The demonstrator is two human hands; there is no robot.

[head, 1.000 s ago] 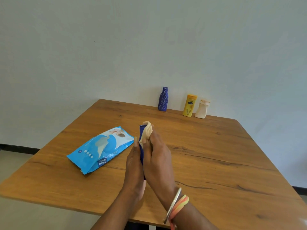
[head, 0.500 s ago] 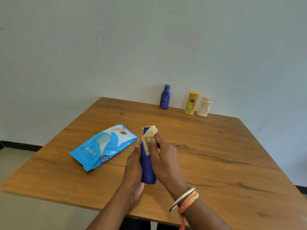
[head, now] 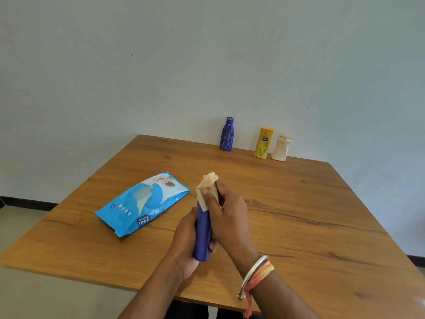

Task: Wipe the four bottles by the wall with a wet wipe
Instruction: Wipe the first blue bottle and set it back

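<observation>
Big wooden desk (head: 299, 215) pushed up against a plain wall, and not much on it. The blue pack of wet wipes (head: 140, 204) lies flat on the left side, well away from the wall. Three bottles stand in a row at the back edge by the wall: a blue patterned bottle (head: 227, 134), then a yellow bottle (head: 264, 142) and a white bottle (head: 281, 147) right next to each other.

The fourth one, a dark blue bottle (head: 202, 236), is lifted off the desk near the front. The left hand (head: 184, 245) has its fingers wrapped around the lower body, and the right hand (head: 230, 217) has its fingers clenched on a bunched-up wet wipe (head: 207, 187) pressed over the bottle's top.

So I'd say this is the wiping step on bottle one of four, working the cap end. Next up probably means dragging the wipe down the body while turning it, then standing it back by the wall and grabbing another bottle.
</observation>
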